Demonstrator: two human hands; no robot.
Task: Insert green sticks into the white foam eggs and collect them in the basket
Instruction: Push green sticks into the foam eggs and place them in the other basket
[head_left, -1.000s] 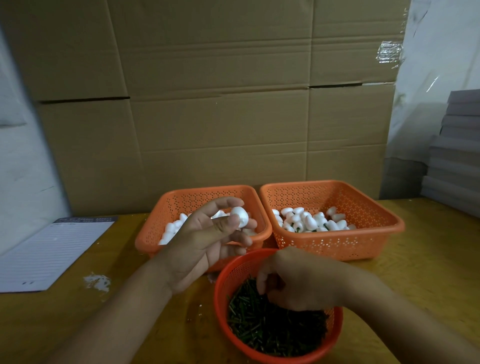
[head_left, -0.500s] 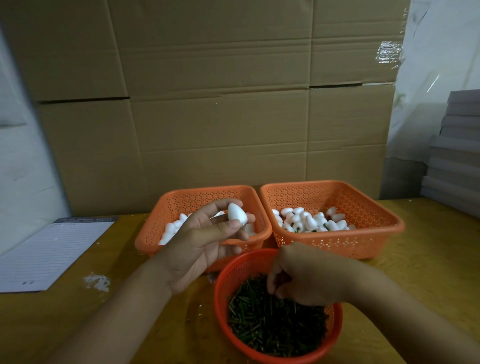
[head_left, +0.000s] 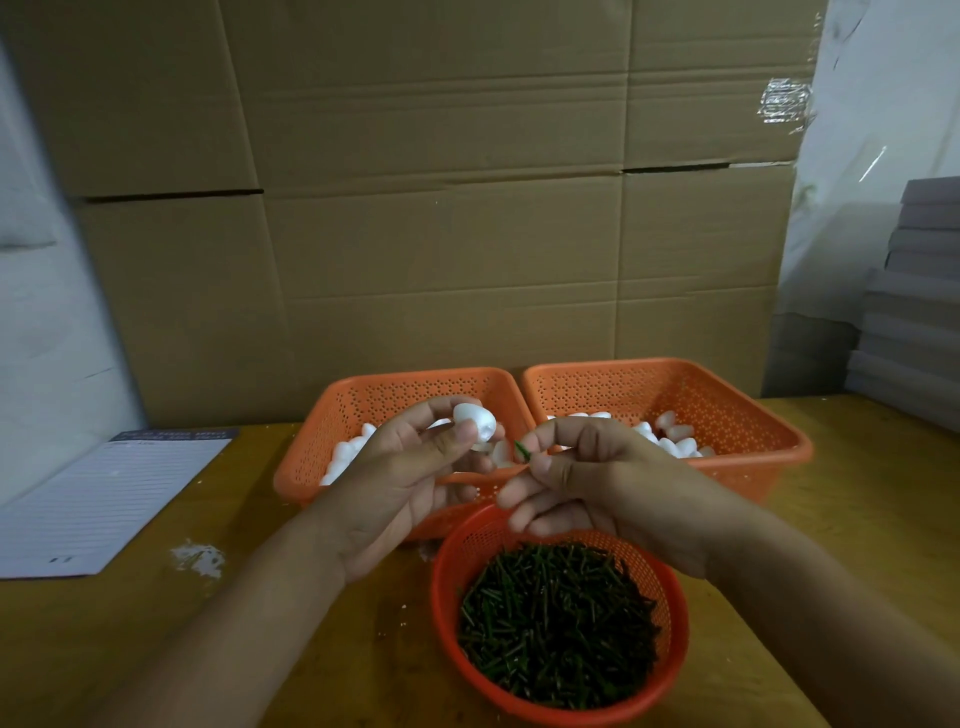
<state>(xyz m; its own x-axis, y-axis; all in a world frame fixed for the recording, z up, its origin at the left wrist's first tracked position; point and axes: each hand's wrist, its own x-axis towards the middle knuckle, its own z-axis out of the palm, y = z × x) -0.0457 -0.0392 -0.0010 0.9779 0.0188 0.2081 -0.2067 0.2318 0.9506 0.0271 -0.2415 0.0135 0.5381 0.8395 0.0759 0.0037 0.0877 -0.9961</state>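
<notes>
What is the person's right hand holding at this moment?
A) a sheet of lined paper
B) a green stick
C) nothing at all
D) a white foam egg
B: the right hand pinches a short green stick at its fingertips, just beside the white foam egg that the left hand holds, above the round basket of sticks.

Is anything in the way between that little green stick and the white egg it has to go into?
Nothing visible: the green stick pinched in the right hand faces the foam egg held by the left hand across open air.
</notes>
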